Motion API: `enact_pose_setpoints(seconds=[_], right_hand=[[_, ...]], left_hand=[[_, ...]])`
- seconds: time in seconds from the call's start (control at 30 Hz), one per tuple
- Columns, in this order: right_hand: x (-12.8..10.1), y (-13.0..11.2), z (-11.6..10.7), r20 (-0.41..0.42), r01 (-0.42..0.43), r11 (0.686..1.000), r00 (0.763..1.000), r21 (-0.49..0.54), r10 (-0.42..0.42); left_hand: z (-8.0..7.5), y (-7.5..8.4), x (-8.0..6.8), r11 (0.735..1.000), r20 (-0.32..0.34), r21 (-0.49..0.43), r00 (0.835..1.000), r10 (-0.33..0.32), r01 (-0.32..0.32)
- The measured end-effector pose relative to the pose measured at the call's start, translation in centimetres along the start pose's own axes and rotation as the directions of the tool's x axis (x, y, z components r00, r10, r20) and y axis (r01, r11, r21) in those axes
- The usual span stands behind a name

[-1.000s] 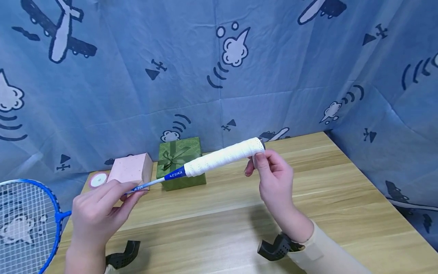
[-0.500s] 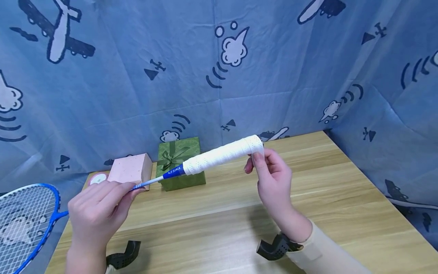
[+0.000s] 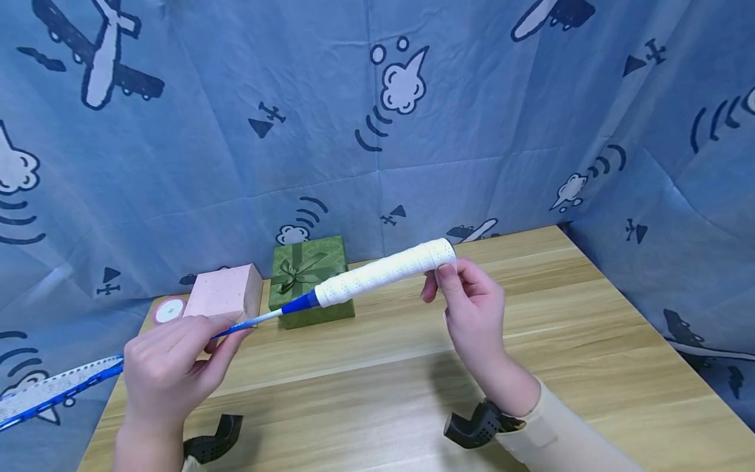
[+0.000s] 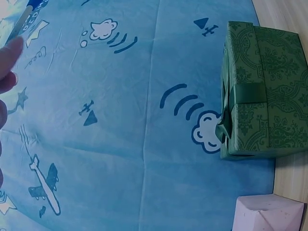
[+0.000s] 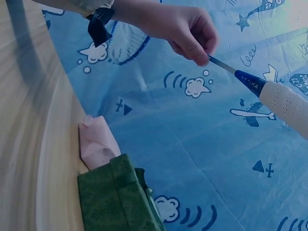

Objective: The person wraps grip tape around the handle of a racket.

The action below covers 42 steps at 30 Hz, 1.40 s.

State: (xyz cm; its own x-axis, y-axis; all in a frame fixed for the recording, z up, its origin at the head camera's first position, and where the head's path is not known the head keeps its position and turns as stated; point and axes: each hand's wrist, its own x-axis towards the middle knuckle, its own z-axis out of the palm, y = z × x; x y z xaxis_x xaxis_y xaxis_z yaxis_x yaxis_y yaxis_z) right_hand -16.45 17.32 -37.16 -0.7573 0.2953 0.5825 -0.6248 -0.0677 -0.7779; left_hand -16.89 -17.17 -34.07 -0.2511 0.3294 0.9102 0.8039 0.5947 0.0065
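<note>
A blue and white badminton racket [image 3: 302, 302] is held up over the table, its handle wrapped in white grip tape [image 3: 383, 273]. My left hand [image 3: 168, 367] pinches the thin shaft between thumb and fingers. To the left of that hand, the racket head [image 3: 59, 390] shows nearly edge-on. At the butt end, my right hand [image 3: 476, 311] pinches the end of the tape between thumb and fingers. The right wrist view shows the left hand [image 5: 190, 31] on the shaft and the wrapped handle [image 5: 286, 106]; the right fingers are out of sight there.
A green gift box [image 3: 312, 262] with a bow stands at the back of the wooden table [image 3: 366, 393]. Beside it are a pink box [image 3: 221, 292] and a small round spool [image 3: 169, 310]. A blue printed curtain [image 3: 330, 118] hangs behind.
The racket has turned about its shaft, so its head has gone from showing its strings broadly to nearly edge-on. Both hands stay in nearly the same places.
</note>
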Motion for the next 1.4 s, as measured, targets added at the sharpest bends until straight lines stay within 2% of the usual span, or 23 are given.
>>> enact_pose_setpoints(seconds=[0.17,0.47,0.73,0.83,0.9,1.0,1.07,1.17,1.3,1.4], right_hand=[[0.0,0.0,-0.1,-0.005,-0.009,1.0,1.0,-0.012,0.009],[0.0,-0.2,0.0,0.02,-0.01,0.999,1.0,0.032,0.009],[0.1,-0.2,0.0,0.013,-0.076,0.997,0.997,0.021,0.076],[0.1,-0.1,-0.1,0.02,-0.076,0.997,0.997,0.022,0.075],[0.0,-0.1,-0.1,0.021,-0.068,0.997,0.997,0.035,0.068],[0.0,-0.1,-0.1,0.011,-0.059,0.997,0.998,0.044,0.059],[0.1,-0.1,-0.1,-0.002,-0.058,0.997,0.998,0.049,0.059],[0.1,-0.1,0.0,-0.015,-0.058,0.997,0.998,0.052,0.059],[0.1,-0.1,0.0,-0.018,-0.056,0.995,0.998,0.08,0.057],[0.1,-0.1,-0.1,-0.014,-0.044,0.995,0.999,0.087,0.046]], left_hand=[[0.1,0.3,0.3,1.0,0.002,-0.004,1.0,-0.004,0.004],[0.0,0.3,0.3,1.0,0.03,0.011,0.999,-0.01,0.01],[0.0,0.1,-0.1,1.0,0.054,0.012,0.998,-0.022,0.021],[-0.1,-0.2,-0.3,1.0,0.085,-0.001,0.996,-0.031,0.031],[-0.2,-0.4,-0.5,0.998,0.128,0.006,0.99,-0.057,0.057],[-0.3,-0.6,-0.7,0.994,0.177,0.056,0.979,-0.098,0.09],[-0.2,-0.7,-0.7,0.989,0.182,0.104,0.975,-0.126,0.109],[-0.1,-0.7,-0.6,0.987,0.128,0.122,0.984,-0.123,0.108],[0.1,-0.5,-0.2,0.995,0.041,0.078,0.997,-0.07,0.067],[0.2,-0.4,0.0,0.998,0.008,0.048,0.999,-0.038,0.038]])
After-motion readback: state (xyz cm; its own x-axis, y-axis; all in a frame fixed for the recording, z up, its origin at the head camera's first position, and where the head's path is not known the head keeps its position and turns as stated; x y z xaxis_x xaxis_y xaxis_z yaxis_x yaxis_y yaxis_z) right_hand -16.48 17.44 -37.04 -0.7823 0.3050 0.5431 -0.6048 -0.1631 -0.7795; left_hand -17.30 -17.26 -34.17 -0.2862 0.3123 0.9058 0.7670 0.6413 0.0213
